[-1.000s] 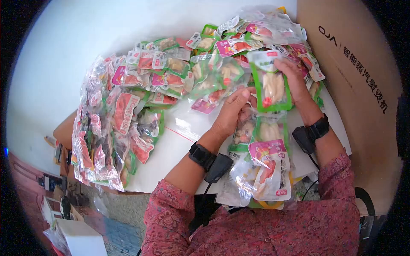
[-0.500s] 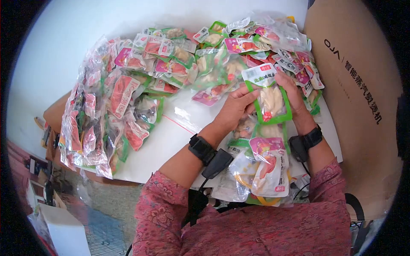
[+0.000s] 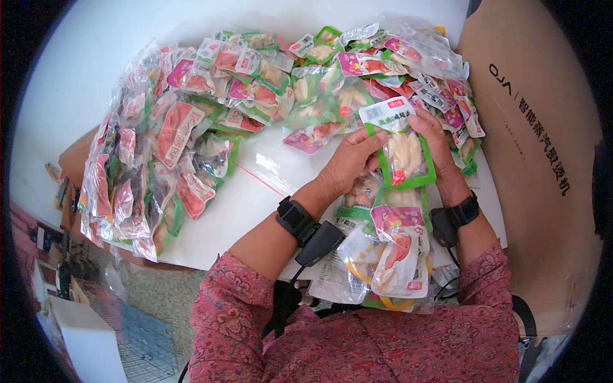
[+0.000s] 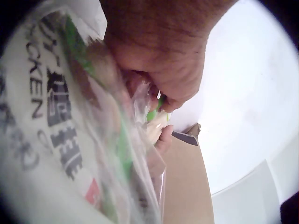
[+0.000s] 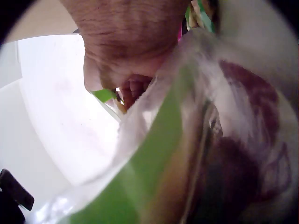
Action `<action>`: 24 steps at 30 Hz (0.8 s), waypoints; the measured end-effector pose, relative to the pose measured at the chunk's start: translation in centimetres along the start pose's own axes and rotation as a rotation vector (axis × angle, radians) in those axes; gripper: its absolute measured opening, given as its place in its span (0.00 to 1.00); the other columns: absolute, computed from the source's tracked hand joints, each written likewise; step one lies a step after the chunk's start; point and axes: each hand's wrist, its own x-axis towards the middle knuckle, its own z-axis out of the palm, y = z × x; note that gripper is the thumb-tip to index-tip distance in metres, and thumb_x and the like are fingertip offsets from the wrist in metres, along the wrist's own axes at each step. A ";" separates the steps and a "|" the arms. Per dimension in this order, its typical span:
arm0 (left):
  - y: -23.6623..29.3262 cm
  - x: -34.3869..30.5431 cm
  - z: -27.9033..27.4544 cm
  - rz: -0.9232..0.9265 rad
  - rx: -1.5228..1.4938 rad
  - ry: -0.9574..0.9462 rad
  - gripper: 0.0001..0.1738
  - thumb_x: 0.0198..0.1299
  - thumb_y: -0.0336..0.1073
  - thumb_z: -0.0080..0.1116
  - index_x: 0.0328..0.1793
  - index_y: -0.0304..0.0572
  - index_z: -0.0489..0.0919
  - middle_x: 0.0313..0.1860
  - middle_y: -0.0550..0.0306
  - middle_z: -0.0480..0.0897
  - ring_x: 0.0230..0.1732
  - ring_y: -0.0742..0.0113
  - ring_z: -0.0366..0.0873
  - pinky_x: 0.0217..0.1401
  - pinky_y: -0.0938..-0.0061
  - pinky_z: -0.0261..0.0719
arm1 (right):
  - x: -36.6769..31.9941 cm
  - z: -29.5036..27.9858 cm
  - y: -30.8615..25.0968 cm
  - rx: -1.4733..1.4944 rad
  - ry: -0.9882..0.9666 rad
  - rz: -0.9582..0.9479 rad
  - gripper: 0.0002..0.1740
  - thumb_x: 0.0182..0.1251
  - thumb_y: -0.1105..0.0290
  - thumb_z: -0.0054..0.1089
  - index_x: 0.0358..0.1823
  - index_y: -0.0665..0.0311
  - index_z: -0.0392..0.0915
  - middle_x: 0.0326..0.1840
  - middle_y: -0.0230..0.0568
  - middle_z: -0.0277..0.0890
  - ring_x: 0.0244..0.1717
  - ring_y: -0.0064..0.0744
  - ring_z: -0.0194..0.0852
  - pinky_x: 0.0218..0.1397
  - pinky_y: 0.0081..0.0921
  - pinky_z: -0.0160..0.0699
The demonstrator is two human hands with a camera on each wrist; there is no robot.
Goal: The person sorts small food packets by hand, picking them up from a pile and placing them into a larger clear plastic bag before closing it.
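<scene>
In the head view, a green-edged snack pouch (image 3: 405,156) with a clear window and pale pieces inside stands tilted between the two hands. My left hand (image 3: 348,159) pinches its left edge, thumb on the front. At the upper right edge, my right hand (image 3: 437,143) grips the same pouch, its thumb near the white label. Below them, against the person's front, lies a clear plastic bag (image 3: 351,274) of packets, with a white and pink packet (image 3: 401,249) uppermost. Close up in the left wrist view, clear plastic (image 4: 154,172) rises beside the left hand (image 4: 159,51).
Heaps of bagged snack packets (image 3: 185,137) curve along the left and back of the white table (image 3: 252,188), and more packets (image 3: 440,96) lie behind the right hand. A large cardboard box (image 3: 536,159) stands at the right. Black wrist cameras with cables (image 3: 319,242) sit on both forearms.
A second ago the right hand held the pouch, the left hand just beside it. The left thumb has since come onto its left edge, and the pouch has shifted slightly left and tilted.
</scene>
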 end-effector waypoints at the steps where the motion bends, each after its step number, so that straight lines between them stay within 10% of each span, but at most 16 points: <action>1: 0.1 -0.1 0.2 0.011 -0.023 0.007 0.11 0.61 0.44 0.48 0.35 0.47 0.74 0.15 0.71 0.67 0.12 0.84 0.56 0.12 0.87 0.49 | 0.0 -0.1 0.0 -0.004 0.000 0.001 0.12 0.58 0.65 0.53 0.39 0.63 0.73 0.34 0.30 0.74 0.34 0.18 0.71 0.39 0.16 0.71; 24: -0.5 0.2 -0.4 0.030 -0.067 -0.015 0.10 0.61 0.42 0.48 0.37 0.46 0.74 0.17 0.71 0.69 0.13 0.85 0.59 0.12 0.88 0.51 | -0.4 0.6 -0.6 0.027 -0.110 -0.036 0.24 0.60 0.68 0.45 0.58 0.71 0.62 0.50 0.42 0.70 0.48 0.27 0.70 0.52 0.23 0.69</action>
